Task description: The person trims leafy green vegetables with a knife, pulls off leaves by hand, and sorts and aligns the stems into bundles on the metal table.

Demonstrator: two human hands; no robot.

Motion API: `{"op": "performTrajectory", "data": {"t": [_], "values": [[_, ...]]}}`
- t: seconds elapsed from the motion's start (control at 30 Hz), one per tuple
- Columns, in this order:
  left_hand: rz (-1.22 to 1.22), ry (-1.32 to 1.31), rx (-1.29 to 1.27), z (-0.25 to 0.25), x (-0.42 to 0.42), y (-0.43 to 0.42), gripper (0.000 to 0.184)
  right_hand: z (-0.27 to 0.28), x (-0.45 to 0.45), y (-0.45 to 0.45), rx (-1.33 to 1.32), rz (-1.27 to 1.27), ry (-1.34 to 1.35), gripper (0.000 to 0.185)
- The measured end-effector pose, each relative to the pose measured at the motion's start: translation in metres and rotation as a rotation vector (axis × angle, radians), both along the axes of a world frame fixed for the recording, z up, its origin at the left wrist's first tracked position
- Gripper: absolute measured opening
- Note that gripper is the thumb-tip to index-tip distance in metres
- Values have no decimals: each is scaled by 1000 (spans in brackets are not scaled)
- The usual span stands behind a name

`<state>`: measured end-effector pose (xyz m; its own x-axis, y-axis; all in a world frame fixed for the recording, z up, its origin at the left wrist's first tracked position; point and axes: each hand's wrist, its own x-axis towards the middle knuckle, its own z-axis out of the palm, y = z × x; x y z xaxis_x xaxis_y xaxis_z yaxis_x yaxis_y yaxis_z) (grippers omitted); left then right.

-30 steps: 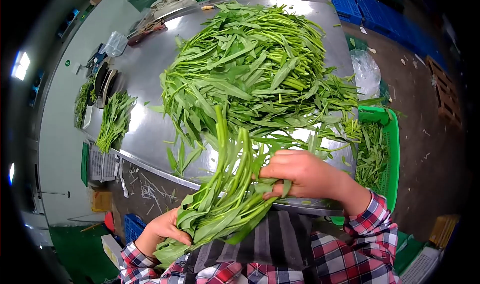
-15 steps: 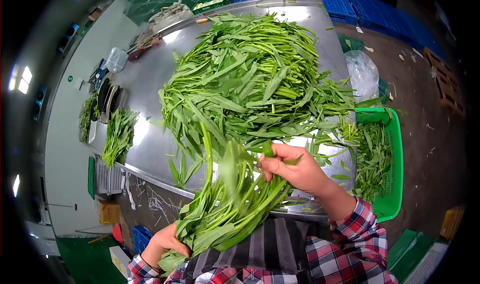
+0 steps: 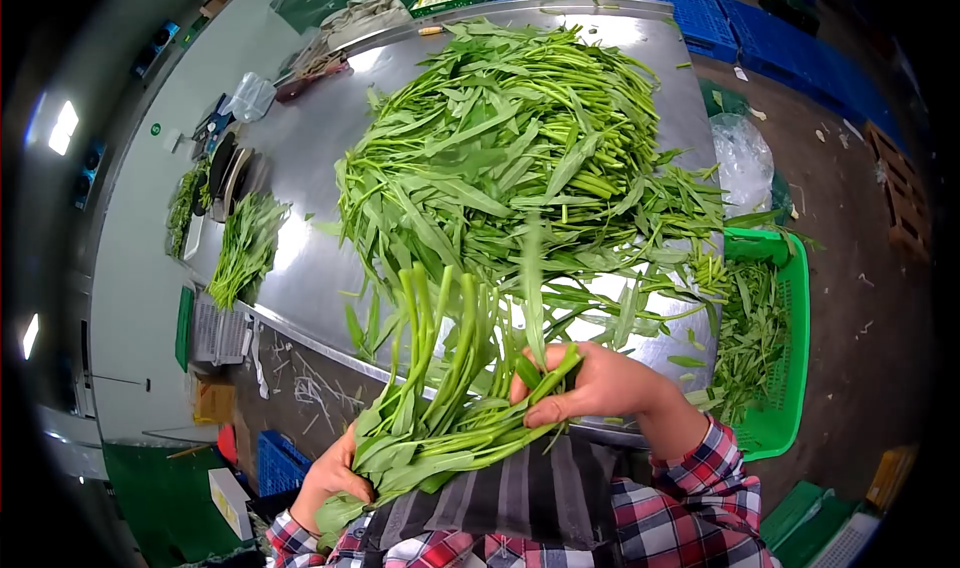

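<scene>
1. Grip, left hand (image 3: 335, 473): fingers and thumb closed around the leafy end of a gathered bunch (image 3: 430, 443), with no open gap visible; fingers on the underside are hidden by leaves
2. Grip, right hand (image 3: 610, 386): thumb and fingers drawn nearly together, clamped on a short green stem piece (image 3: 556, 373) at the bunch's right side; whether the fingertips meet behind it cannot be told
3. Position of the bunch: in front of the striped apron (image 3: 495, 503), at the near edge of the steel table (image 3: 325, 293), several pale stem ends upright and the leaves trailing toward the left hand
4. Reason for the hold, as judged: the left hand gathers and supports the bunch, leaving the right hand free to handle single stems
5. Surroundings: a large heap of greens (image 3: 500, 158) lies beyond the hands, within easy reach; a smaller bundle (image 3: 250, 248) lies apart at the table's left side, probably to keep it separate; a green basket (image 3: 797, 358) containing loose leaves stands beside the right edge, presumably placed there for convenient access
</scene>
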<state>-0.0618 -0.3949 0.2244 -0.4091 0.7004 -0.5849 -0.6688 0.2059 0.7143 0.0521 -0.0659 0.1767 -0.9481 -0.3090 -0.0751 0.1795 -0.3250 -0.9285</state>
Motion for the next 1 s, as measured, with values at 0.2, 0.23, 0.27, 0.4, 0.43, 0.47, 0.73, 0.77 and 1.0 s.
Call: {"op": "performTrajectory", "data": {"t": [0.2, 0.23, 0.27, 0.4, 0.43, 0.47, 0.73, 0.77, 1.0], "values": [[106, -90, 1, 0, 11, -3, 108, -12, 2, -11, 33, -192, 96, 27], [118, -101, -17, 4, 14, 1, 108, -16, -2, -12, 44, -235, 245, 23], [129, -109, -32, 9, 16, 7, 107, -15, -2, -10, -11, -190, 204, 21], [-41, -29, -140, 27, 10, 14, 100, -12, -5, -5, -63, -205, 105, 18], [-130, -3, -129, 22, 2, 9, 99, -11, -6, 0, -109, -259, 60, 19], [-220, 22, -120, 16, -6, 2, 98, -11, -7, 5, -158, -314, 14, 20], [-354, 127, -176, 12, -17, 1, 95, 3, -54, 34, 1028, -105, 774, 28], [-326, 138, -191, 13, -16, -3, 92, 5, -53, 32, 949, -122, 654, 35], [-56, 87, -248, 14, 8, -21, 74, -3, -36, 19, 626, -177, 310, 87]]}}
